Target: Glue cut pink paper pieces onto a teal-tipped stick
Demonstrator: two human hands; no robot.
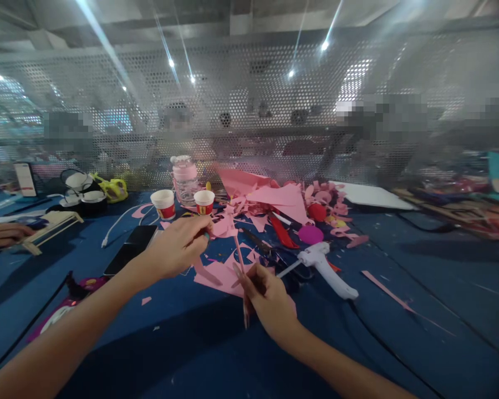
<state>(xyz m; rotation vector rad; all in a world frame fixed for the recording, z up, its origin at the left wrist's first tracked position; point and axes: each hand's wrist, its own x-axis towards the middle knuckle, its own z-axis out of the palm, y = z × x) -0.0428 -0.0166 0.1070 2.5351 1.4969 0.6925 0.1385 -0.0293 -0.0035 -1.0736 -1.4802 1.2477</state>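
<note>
Pink stick [240, 260] runs lengthwise between both hands, right fingers [249, 277] pinching its lower part, left fingers [203, 227] seemingly pinching the top.

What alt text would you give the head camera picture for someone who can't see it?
Two bare hands, left hand and right hand, hold a thin pink stick over a blue table strewn with pink paper scraps. A white glue gun, two paper cups and a phone lie nearby.

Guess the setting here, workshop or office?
Likely a shared craft workshop: pink paper scraps litter a blue worktable, a white glue gun lies nearby, and another person's hand works alongside.
</note>
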